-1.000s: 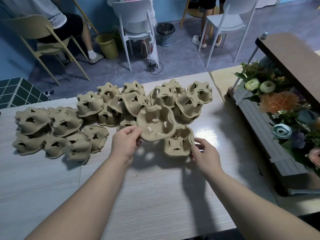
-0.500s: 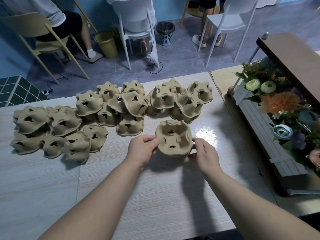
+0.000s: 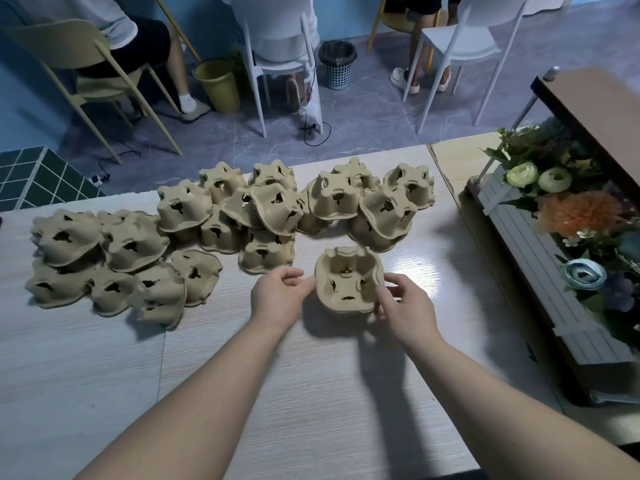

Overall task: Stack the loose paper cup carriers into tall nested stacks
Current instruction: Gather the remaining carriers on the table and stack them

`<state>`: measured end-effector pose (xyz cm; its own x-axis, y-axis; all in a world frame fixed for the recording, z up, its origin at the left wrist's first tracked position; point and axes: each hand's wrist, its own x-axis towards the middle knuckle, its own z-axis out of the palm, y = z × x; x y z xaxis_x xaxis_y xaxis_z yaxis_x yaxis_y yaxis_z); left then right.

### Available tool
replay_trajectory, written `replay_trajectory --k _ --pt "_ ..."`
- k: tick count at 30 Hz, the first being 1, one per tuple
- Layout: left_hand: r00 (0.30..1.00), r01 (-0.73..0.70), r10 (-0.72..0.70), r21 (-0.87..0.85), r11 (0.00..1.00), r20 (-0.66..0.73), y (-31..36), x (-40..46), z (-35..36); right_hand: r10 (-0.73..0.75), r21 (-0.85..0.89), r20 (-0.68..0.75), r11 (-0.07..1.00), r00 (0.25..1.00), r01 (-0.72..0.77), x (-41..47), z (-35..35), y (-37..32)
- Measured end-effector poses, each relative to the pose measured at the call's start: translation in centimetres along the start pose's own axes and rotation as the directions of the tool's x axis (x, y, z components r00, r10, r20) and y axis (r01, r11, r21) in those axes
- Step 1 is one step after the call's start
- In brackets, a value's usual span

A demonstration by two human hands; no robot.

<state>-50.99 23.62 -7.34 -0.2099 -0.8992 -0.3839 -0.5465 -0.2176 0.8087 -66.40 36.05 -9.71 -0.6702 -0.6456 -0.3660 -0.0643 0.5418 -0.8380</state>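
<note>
Two tan pulp cup carriers sit nested, open side up, as a short stack [image 3: 348, 282] on the pale wooden table [image 3: 311, 393]. My left hand [image 3: 277, 297] has its curled fingertips at the stack's left rim. My right hand [image 3: 403, 306] grips the right side, with the thumb over the rim. Several loose carriers [image 3: 263, 216] lie upside down in a heap behind the stack. Another group of loose carriers [image 3: 114, 265] spreads to the left.
A grey planter of artificial flowers [image 3: 568, 237] runs along the table's right side under a brown shelf [image 3: 595, 109]. Beyond the far edge stand chairs [image 3: 277, 46], a yellow bucket [image 3: 218, 84], a small bin [image 3: 337, 64] and seated people.
My left hand brought the lifted carrier down and nested it into the one by my right hand. Both hands now sit at the sides of the stack.
</note>
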Motion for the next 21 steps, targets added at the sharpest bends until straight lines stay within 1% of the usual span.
replay_trajectory --k 5,7,9,16,21 --pt "0.979 -0.043 0.034 -0.042 0.998 -0.200 2.0 3.6 -2.8 -0.005 -0.007 -0.001 1.000 1.000 0.005 0.6 0.8 -0.8" --pt "0.968 -0.019 0.006 -0.052 0.998 -0.251 2.8 5.4 -3.9 -0.009 -0.010 -0.003 1.000 1.000 0.009 0.9 1.1 -1.1" --pt "0.961 0.004 -0.017 -0.047 0.999 -0.274 3.3 6.9 -4.5 -0.010 -0.018 -0.007 1.000 1.000 0.009 1.1 1.3 -1.2" --pt "0.978 0.064 -0.072 -0.045 0.997 -0.195 3.8 10.1 -4.0 -0.012 -0.036 -0.012 0.999 1.000 0.011 1.6 1.6 -1.5" --pt "0.985 0.102 -0.111 -0.070 0.992 -0.130 3.7 10.6 -3.7 -0.012 -0.044 -0.017 0.999 1.000 0.011 1.7 1.7 -1.4"
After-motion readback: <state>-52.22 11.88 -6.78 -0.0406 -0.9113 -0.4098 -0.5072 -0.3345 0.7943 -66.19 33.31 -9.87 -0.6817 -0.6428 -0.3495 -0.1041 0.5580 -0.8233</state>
